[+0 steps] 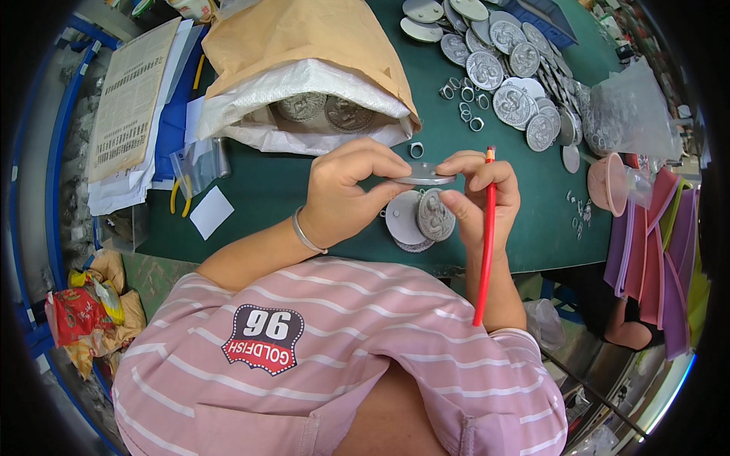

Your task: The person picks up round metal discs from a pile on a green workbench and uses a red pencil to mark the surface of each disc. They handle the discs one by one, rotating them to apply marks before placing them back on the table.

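Observation:
My left hand point(346, 182) pinches one edge of a round silver-grey metal medallion point(423, 175), which I hold nearly edge-on above the table. At its other edge are the fingertips of my right hand point(487, 194). A long red pencil-like tool point(485, 251) is tucked in the right hand, its narrow tip up and its length hanging toward my chest. Just below the hands lie several more medallions, one plain side up point(404, 218) and one with a raised relief point(436, 216) leaning on it. A small metal ring point(416, 150) lies just beyond the held medallion.
A brown paper sack point(304, 38) with a white lining gapes toward me, medallions point(348, 114) inside. A large heap of medallions point(525, 61) and several loose rings point(465, 112) occupy the far right. Papers point(133, 99) and yellow-handled pliers point(181, 196) lie left; a pink cup point(607, 184) stands right.

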Available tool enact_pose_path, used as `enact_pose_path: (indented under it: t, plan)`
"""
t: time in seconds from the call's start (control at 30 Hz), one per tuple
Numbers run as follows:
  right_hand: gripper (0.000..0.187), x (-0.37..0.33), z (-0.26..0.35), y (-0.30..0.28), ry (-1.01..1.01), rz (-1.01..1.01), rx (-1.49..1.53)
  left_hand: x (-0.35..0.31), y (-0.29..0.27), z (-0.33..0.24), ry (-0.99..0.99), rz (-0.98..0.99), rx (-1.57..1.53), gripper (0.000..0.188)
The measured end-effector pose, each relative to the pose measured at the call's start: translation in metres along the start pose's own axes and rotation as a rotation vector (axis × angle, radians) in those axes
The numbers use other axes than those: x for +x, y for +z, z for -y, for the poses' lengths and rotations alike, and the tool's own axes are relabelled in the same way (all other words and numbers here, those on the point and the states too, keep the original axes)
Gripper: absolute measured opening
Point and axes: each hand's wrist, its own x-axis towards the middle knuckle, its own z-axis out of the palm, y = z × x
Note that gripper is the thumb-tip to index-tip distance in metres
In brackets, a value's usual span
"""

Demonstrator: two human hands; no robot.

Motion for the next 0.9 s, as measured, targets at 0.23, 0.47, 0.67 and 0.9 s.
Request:
enact_pose_path:
  t: [0.23,0.47,0.67,0.9]
  plan:
    - [0.032,0.006,0.002,0.011,-0.2,0.109,-0.332,0.001,0.003,0.0,0.056,-0.016,0.032,0.019]
    - [0.035,-0.003,-0.004,0.015,0.068,-0.175,-0.004,-0.001,0.005,0.005,-0.372,0.209,-0.084,0.019]
    - [0.033,-0.002,-0.003,0.009,0.07,-0.153,0.079,-0.009,0.008,0.013,-0.172,0.007,-0.14,0.019]
    - [0.032,-0.002,-0.006,0.001,0.052,-0.116,-0.008,-0.005,0.002,0.006,-0.028,-0.021,-0.005,0.021]
